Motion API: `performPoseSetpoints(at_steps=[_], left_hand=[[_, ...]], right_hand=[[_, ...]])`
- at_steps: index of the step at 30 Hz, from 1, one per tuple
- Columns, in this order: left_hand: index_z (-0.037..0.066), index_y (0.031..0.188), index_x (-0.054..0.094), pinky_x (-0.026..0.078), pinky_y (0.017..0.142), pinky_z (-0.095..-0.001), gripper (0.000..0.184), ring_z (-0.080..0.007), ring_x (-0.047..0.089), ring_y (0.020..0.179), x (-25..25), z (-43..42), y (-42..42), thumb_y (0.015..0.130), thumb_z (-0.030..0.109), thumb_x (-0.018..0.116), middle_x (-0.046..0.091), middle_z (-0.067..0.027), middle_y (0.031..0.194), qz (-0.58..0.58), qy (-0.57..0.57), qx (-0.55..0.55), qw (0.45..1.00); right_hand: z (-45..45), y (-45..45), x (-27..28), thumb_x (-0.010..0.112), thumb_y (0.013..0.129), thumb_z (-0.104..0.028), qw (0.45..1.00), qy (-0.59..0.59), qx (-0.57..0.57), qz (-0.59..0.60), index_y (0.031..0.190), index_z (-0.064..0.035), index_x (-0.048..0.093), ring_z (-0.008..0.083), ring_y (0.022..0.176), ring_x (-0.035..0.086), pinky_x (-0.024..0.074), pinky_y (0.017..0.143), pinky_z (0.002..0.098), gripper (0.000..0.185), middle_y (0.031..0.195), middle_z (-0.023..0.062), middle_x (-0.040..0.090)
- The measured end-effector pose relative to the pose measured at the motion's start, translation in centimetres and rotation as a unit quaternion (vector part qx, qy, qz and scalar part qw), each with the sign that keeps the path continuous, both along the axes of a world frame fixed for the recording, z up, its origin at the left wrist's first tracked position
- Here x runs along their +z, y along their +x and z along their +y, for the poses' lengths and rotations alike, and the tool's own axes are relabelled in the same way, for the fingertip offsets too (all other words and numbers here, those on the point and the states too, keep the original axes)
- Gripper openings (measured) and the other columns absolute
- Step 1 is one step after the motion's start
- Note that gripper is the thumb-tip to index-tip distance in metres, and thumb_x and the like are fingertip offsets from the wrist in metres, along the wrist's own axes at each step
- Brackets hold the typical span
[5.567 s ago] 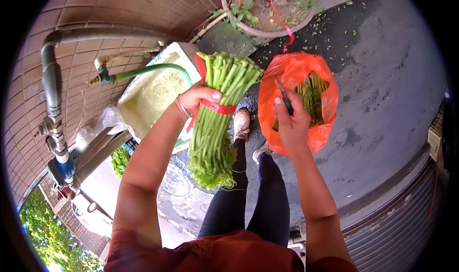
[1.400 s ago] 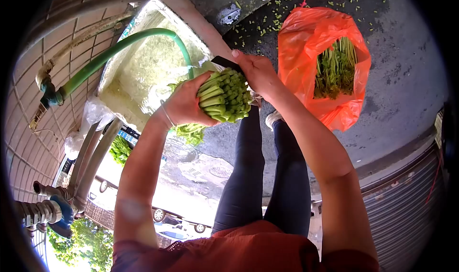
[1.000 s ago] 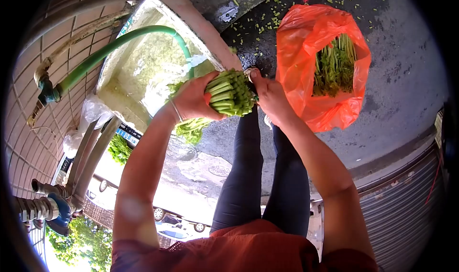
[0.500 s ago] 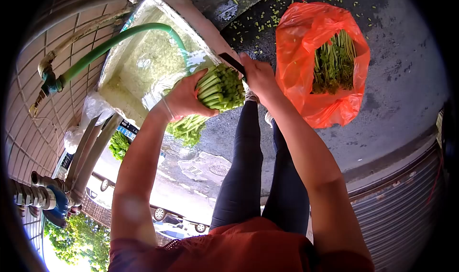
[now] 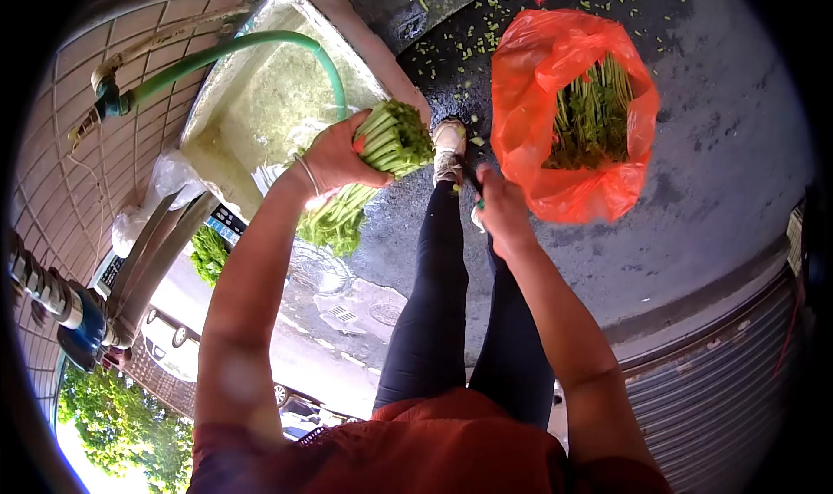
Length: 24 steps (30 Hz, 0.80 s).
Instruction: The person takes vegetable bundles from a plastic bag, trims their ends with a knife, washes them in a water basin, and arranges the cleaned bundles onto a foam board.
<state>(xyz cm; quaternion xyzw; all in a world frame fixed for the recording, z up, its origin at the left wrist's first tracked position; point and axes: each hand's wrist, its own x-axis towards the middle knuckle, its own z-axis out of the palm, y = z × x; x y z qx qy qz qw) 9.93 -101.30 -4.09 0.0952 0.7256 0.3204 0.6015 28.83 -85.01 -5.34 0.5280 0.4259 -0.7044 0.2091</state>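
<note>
My left hand (image 5: 337, 157) is wrapped round a thick bunch of green-stemmed leafy vegetables (image 5: 395, 142), holding it by the basin's near corner. The stalk ends face right, and leafy tops hang down to the left. My right hand (image 5: 505, 209) is closed on a knife (image 5: 472, 180), apart from the bunch and lower to its right. The dark blade is partly blurred and hard to see against the ground and my leg. Small pale green bits (image 5: 476, 140) show beside my shoe (image 5: 449, 142).
A stone basin (image 5: 369, 38) with water stands at the left, a green hose (image 5: 286, 36) running into it. An open red plastic bag (image 5: 525, 77) with more greens (image 5: 594, 116) sits on the right. Cut stem pieces (image 5: 473, 47) litter the wet ground. Pipes and a tiled wall are left.
My right hand has swung the knife down and away from the stalk ends. Pale bits now show near my shoe. My left hand still grips the bunch, in nearly the same place.
</note>
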Motion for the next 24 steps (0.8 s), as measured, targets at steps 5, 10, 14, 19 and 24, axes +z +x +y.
performPoseSetpoints(at_steps=[5, 10, 14, 19, 24], left_hand=[[0.004, 0.114, 0.048, 0.046, 0.08, -0.03, 0.075, -0.023, 0.06, 0.085, 4.4, 2.0, 2.3, 0.048, 0.023, 0.078, 0.062, -0.0116, 0.092, 0.132, -0.1, -0.11, 0.98], [0.006, 0.115, 0.046, 0.049, 0.077, -0.0326, 0.078, -0.0298, 0.061, 0.081, 5.6, 2.4, 4.9, 0.048, 0.036, 0.072, 0.062, -0.0165, 0.088, 0.228, -0.131, -0.209, 0.942], [0.006, 0.11, 0.048, 0.048, 0.075, -0.0344, 0.072, -0.0322, 0.06, 0.078, 8.3, 2.7, 6.7, 0.048, 0.031, 0.073, 0.062, -0.0171, 0.086, 0.238, -0.128, -0.21, 0.94], [0.011, 0.117, 0.044, 0.047, 0.072, -0.0349, 0.078, -0.029, 0.06, 0.084, 9.0, -0.4, 8.1, 0.046, 0.028, 0.073, 0.062, -0.0136, 0.087, 0.258, -0.138, -0.305, 0.906], [0.022, 0.121, 0.043, 0.033, 0.093, -0.0364, 0.075, -0.026, 0.054, 0.098, 4.0, -6.3, 6.3, 0.053, 0.028, 0.075, 0.055, -0.0072, 0.101, 0.284, -0.2, -0.397, 0.85]], right_hand=[[-0.2, -0.6, 0.8, 0.045, 0.09, -0.028, 0.947, 0.229, 0.157, 0.163, 0.088, -0.0018, 0.048, 0.0181, 0.059, 0.045, 0.04, 0.059, 0.0334, 0.027, 0.064, 0.0068, 0.043], [-0.4, -0.9, 4.7, 0.05, 0.077, 0.002, 0.74, 0.485, 0.331, 0.328, 0.11, -0.0028, 0.047, 0.0352, 0.078, 0.053, 0.0415, 0.07, 0.0424, 0.034, 0.083, 0.0171, 0.054], [-0.1, 5.7, 0.0, 0.047, 0.082, -0.004, 0.813, 0.391, 0.344, 0.261, 0.102, -0.0039, 0.05, 0.0345, 0.086, 0.056, 0.0444, 0.073, 0.0409, 0.02, 0.093, 0.0177, 0.058], [0.0, 10.2, 0.4, 0.044, 0.084, -0.005, 0.885, 0.364, 0.258, 0.132, 0.103, 0.0012, 0.048, 0.0323, 0.091, 0.056, 0.0424, 0.079, 0.0374, 0.02, 0.096, 0.0185, 0.057], [-1.7, 8.9, -0.4, 0.058, 0.081, -0.015, 0.896, 0.348, 0.22, 0.168, 0.096, 0.0017, 0.049, 0.0256, 0.069, 0.056, 0.0437, 0.067, 0.0336, 0.024, 0.079, 0.0135, 0.057]])
